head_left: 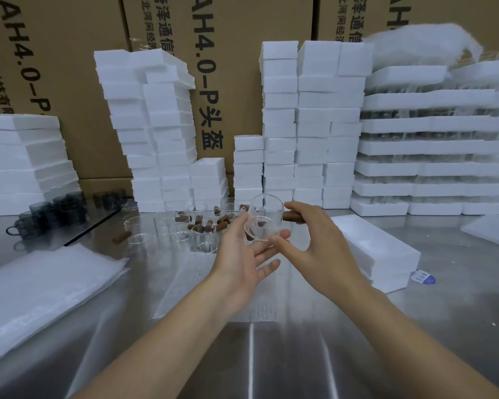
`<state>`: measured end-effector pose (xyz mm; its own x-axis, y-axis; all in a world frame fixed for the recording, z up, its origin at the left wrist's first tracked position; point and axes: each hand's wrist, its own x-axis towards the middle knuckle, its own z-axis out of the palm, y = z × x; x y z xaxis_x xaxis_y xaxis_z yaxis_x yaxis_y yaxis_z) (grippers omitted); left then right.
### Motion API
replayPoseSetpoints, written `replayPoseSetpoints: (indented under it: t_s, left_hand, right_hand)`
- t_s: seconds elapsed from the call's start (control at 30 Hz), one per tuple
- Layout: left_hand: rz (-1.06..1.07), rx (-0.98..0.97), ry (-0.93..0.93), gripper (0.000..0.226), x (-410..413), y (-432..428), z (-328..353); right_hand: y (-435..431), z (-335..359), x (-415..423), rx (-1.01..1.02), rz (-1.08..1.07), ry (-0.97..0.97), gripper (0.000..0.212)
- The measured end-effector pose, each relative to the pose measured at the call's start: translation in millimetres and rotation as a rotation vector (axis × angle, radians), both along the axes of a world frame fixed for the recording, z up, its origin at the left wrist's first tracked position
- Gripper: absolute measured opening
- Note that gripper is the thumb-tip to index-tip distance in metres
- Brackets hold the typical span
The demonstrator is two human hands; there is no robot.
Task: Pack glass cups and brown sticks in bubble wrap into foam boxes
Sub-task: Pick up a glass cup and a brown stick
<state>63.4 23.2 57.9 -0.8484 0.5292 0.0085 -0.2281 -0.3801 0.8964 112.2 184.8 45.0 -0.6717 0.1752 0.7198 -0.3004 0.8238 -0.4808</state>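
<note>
Over bubble-wrap (190,283), left hand (242,260) cradles cup (267,218).

Our two bare forearms reach forward and converge. Our left hand (242,254) lies palm up, its fingers (260,250) straight and slightly spread, thumb raised, cradling a glass cup (264,223) at the fingertips. Our right hand (320,240) shows its back, wrist bent, its fingers (303,210) curled round a brown stick (293,216). Its thumb stretches toward the left fingertips and touches the cup's base.
</note>
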Motion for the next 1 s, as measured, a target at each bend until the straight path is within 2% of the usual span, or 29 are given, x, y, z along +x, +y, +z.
replayPoseSetpoints:
  t_s: [0.2, 0.37, 0.57, 0.63, 0.8, 0.9, 1.0]
  left_hand:
    - [-0.029, -0.01, 0.015, 0.05, -0.9, -1.2, 2.6]
    - [-0.012, -0.144, 0.023, 0.053, -7.7, -5.1, 3.1]
    - [0.035, -0.176, -0.015, 0.067, -9.9, -2.1, 0.9]
    - [0.041, -0.175, -0.027, 0.071, -10.9, -1.9, -1.0]
    - [0.063, -0.187, -0.038, 0.069, -13.7, -4.3, -3.3]
    - [0.078, -0.213, -0.039, 0.066, -12.2, -4.7, -5.0]
    - [0.075, -0.236, -0.057, 0.064, -10.0, -4.0, -6.3]
  right_hand:
    - [-6.4, 3.8, 1.9, -0.196, 0.112, 0.003, 0.048]
    - [-8.8, 9.2, 2.5, -0.453, 0.244, 0.006, 0.04]
    - [-5.1, 10.8, -0.2, -0.574, 0.253, 0.004, 0.019]
    - [-0.2, 5.5, -2.4, -0.517, 0.226, 0.006, 0.022]
    - [8.9, -10.9, -6.8, -0.171, 0.101, -0.076, 0.017]
    - [13.8, -19.4, -9.8, -0.091, 0.059, -0.127, 0.018]
    - [17.2, -25.8, -11.3, -0.053, 0.03, -0.164, 0.029]
